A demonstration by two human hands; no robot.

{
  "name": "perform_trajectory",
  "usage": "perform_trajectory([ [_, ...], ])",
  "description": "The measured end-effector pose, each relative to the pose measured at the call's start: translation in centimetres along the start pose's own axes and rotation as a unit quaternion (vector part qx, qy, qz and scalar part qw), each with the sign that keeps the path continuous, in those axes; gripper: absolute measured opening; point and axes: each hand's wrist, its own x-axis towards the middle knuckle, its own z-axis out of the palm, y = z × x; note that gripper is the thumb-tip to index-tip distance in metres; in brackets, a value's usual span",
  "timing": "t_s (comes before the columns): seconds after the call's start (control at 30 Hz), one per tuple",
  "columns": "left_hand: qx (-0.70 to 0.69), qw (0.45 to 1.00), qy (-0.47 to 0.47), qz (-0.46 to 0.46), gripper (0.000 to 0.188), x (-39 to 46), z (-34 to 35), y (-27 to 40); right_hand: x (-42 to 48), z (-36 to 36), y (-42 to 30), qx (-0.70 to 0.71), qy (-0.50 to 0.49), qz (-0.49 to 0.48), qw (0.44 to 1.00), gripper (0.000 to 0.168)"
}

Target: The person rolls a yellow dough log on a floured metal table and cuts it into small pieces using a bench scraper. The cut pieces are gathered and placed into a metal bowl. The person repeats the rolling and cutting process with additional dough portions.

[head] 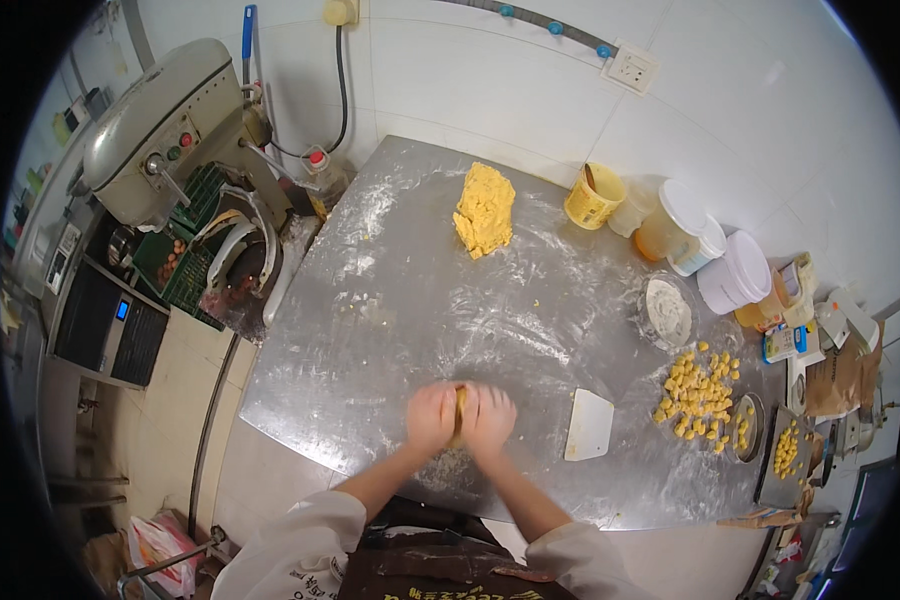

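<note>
My left hand (pixel 431 415) and my right hand (pixel 490 417) press together around a piece of yellow dough (pixel 460 411) near the front edge of the steel worktable (pixel 390 322). Only a narrow strip of that piece shows between them. A larger rough lump of yellow dough (pixel 485 210) lies towards the wall. To the right of my right hand a white dough scraper (pixel 589 424) lies flat. Farther right are many small yellow dough pieces (pixel 694 396), some beside and in a round metal dish (pixel 750 427). Loose flour streaks the metal surface.
A bowl of flour (pixel 667 310) stands at the right, near a yellow tub (pixel 595 196) and several lidded plastic containers (pixel 733 271) along the wall. A dark tray (pixel 784 457) holds more small pieces. At the left stands a large stand mixer (pixel 169 135), with green crates (pixel 169 262) behind its bowl.
</note>
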Motion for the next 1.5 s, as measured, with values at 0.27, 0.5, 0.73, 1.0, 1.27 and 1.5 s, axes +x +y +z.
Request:
perform_trajectory([
  [0.27, 0.150, 0.980, 0.037, 0.127, 0.042, -2.7, 0.9, -0.1, -4.4, 3.0, 1.9, -0.099, 0.217, -0.171, 0.956, 0.025],
  [0.5, 0.188, 0.973, -0.003, 0.133, 0.042, 2.4, 1.6, -1.9, 1.7, 0.9, 2.1, -0.138, 0.091, -0.152, 0.974, 0.037],
  [0.73, 0.084, 0.968, -0.140, 0.188, 0.042, -3.1, -4.8, -1.0, -5.0, -7.0, 4.2, -0.105, -0.060, -0.146, 0.982, 0.036],
  [1.0, -0.006, 0.999, -0.029, -0.024, 0.036, 0.4, 0.0, -1.0, 0.3, -1.1, 4.1, 0.143, -0.004, -0.039, 0.989, 0.026],
  [1.27, 0.094, 0.991, -0.048, -0.085, 0.036, 0.7, 1.8, 2.0, -0.2, -1.8, 0.4, 0.043, 0.097, -0.025, 0.994, 0.023],
  [1.5, 0.147, 0.972, -0.053, 0.173, 0.046, 1.9, -2.4, 2.6, 1.5, -4.6, 1.9, 0.011, 0.035, -0.227, 0.973, 0.037],
])
